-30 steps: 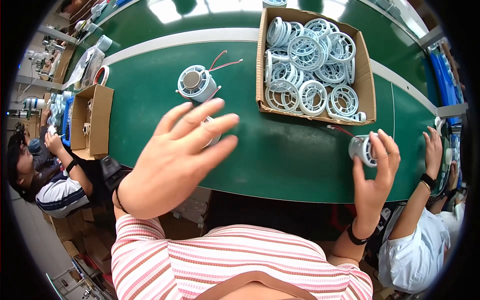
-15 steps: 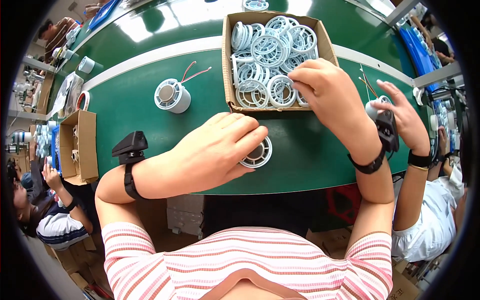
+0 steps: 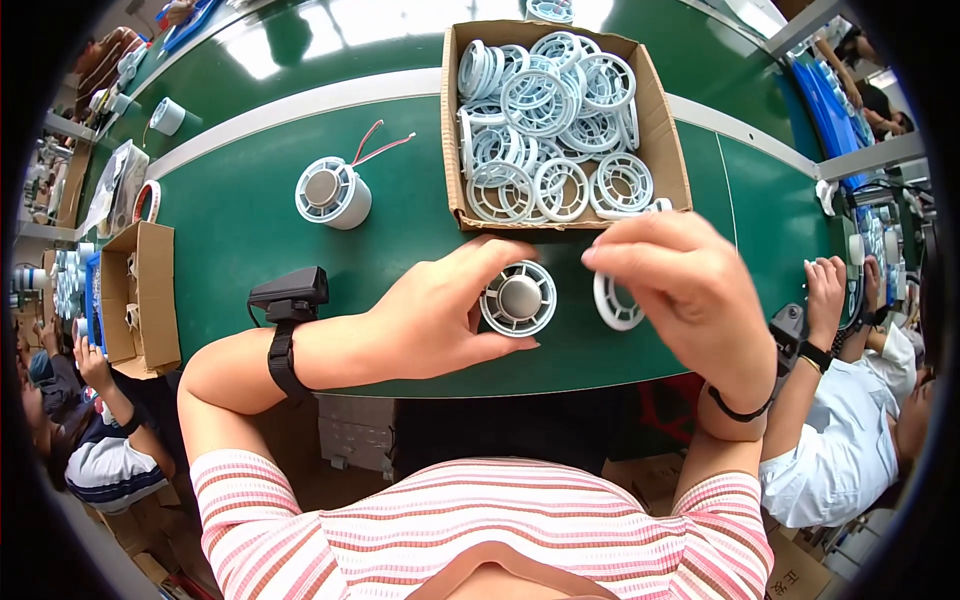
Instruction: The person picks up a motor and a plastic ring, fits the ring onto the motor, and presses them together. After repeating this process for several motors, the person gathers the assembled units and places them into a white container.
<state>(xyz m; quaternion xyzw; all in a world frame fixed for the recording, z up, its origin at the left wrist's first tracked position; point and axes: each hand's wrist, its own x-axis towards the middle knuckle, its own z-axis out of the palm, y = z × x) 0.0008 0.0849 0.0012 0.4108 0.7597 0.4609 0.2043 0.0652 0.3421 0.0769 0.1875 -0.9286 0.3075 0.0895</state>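
Note:
My left hand point(image 3: 435, 312) curls its thumb and fingers round a white cylindrical housing point(image 3: 520, 297) standing on the green table near its front edge. The housing's top has a spoked rim round a grey metal disc. To the right of it, my right hand point(image 3: 690, 290) pinches a pale plastic ring point(image 3: 614, 304), tilted and held apart from the housing. Some of its fingers are hidden behind the hand. Just beyond both hands, a cardboard box point(image 3: 668, 120) holds many loose pale blue spoked rings point(image 3: 540, 102).
A similar housing point(image 3: 335, 195) with red and white wires stands left of the box. Farther left are an open cardboard box point(image 3: 150, 295) and a roll of tape point(image 3: 147, 201). A white strip point(image 3: 340, 100) crosses the table. Other people sit at both sides.
My right hand has come back from the box toward me with a ring. My left fingers have moved off the housing's top to its side. The neighbour's hand on the right has drawn back.

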